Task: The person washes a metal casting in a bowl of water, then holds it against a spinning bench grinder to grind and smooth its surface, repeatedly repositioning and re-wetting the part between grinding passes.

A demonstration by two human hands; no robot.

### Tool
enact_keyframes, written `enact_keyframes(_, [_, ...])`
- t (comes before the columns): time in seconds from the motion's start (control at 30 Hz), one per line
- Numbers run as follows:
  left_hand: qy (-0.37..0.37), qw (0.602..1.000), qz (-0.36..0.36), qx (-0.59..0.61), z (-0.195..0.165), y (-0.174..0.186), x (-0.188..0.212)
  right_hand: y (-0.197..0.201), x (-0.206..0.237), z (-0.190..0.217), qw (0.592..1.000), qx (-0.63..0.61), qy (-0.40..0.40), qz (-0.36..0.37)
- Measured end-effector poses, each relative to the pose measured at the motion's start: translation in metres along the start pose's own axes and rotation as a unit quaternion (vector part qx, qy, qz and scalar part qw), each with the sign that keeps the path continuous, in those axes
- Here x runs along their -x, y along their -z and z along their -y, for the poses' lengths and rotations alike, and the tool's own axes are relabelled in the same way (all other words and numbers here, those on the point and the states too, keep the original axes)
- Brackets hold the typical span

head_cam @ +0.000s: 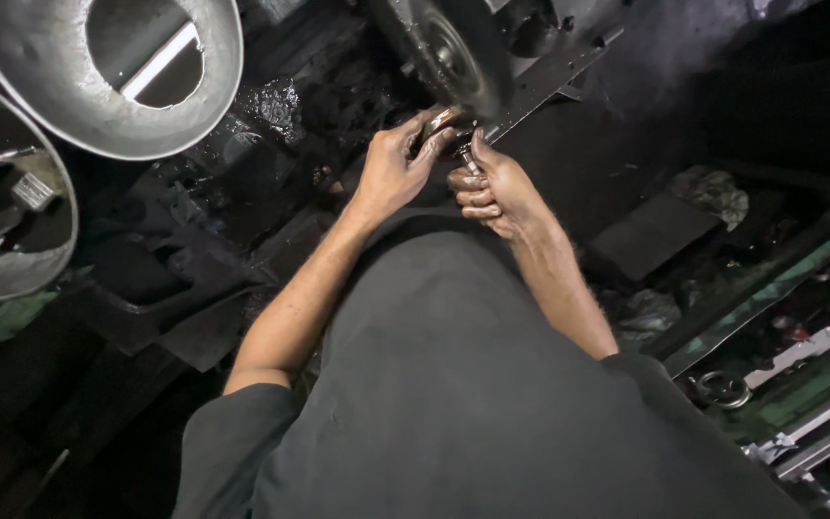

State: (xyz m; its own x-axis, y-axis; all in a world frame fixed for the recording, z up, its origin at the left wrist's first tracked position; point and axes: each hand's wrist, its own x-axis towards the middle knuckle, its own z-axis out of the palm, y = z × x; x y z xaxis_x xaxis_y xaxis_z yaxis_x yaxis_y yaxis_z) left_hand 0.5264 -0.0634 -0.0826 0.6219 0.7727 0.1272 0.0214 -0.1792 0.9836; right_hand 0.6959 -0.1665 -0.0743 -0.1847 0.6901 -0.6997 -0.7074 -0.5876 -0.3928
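Note:
My left hand [394, 165] and my right hand [492, 192] meet just below a spinning metal wheel [449, 53] on a dark, oily machine. The left fingers pinch a small shiny metal part [439, 121] and press it up near the wheel's lower rim. My right hand is curled closed on a small dark piece [471, 161] next to it; what that piece is cannot be made out. Both hands are smeared with grime. My dark shirt fills the lower middle of the view.
Two large shiny metal bowls stand at the upper left, one [50, 86] with a round hole, one [2, 279] holding tools. A flat metal bar [549, 82] runs from the wheel. A metal ring [722, 387] and green rails [770, 288] lie at the right.

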Motion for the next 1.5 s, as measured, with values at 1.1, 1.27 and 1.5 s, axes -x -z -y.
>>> enact_keyframes(1.1, [0.079, 0.996, 0.032, 0.03, 0.0, -0.004, 0.017, 0.01, 0.016, -0.008, 0.996, -0.025, -0.061, 0.056])
enact_keyframes(1.27, [0.084, 0.996, -0.02, 0.011, 0.008, -0.003, 0.012, 0.0, 0.001, 0.005, 0.998, -0.02, -0.034, 0.041])
enact_keyframes(1.5, [0.148, 0.986, -0.009, -0.075, -0.015, 0.004, -0.002, -0.013, -0.002, 0.005, 1.0, 0.008, -0.005, 0.002])
